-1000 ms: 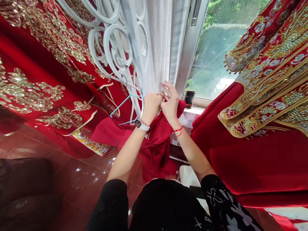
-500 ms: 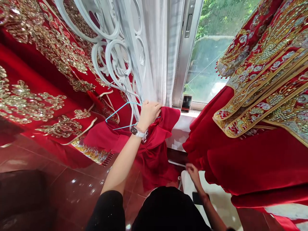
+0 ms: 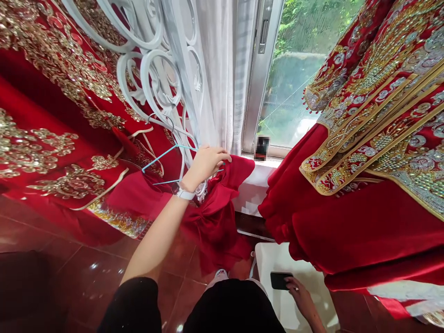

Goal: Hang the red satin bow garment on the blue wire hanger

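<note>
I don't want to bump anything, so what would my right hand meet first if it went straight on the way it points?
Most likely the dark phone lying on the white surface: your right hand points at its near end and appears to overlap it, though whether they touch is unclear.

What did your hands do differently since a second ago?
The right hand has left the red garment and moved down and to the right, to the dark phone; I can't tell whether it grips it. The left hand stayed up at the garment and blue hanger. The phone still lies on the white surface.
</note>
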The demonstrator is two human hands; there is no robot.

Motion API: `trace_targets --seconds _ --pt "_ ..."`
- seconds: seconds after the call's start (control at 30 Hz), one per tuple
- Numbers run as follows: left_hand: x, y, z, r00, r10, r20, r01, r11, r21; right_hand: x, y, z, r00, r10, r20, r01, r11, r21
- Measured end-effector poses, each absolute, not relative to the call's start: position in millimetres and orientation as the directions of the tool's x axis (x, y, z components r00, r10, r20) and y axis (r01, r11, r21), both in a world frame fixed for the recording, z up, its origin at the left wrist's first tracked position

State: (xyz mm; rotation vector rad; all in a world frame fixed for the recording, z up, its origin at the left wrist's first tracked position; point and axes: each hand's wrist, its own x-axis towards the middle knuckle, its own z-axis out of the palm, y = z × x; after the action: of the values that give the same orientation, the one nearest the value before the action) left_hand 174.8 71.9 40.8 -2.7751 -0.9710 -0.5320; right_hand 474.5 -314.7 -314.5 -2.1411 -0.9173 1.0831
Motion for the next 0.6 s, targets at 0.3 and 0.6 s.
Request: trace_targets --seconds 0.3,0.6 --pt "177 73 27 0.688 0.574 0.445 0.658 -0.752 -0.048 466 -273 -313 0.22 0.846 -0.486 0.488 -0.527 -0.696" --pt "208 13 -52 0.13 0.694 0.708 0.668 -0.589 0.455 393 -238 -317 -0.061 0.828 -0.558 0.67 -0.38 -0.638"
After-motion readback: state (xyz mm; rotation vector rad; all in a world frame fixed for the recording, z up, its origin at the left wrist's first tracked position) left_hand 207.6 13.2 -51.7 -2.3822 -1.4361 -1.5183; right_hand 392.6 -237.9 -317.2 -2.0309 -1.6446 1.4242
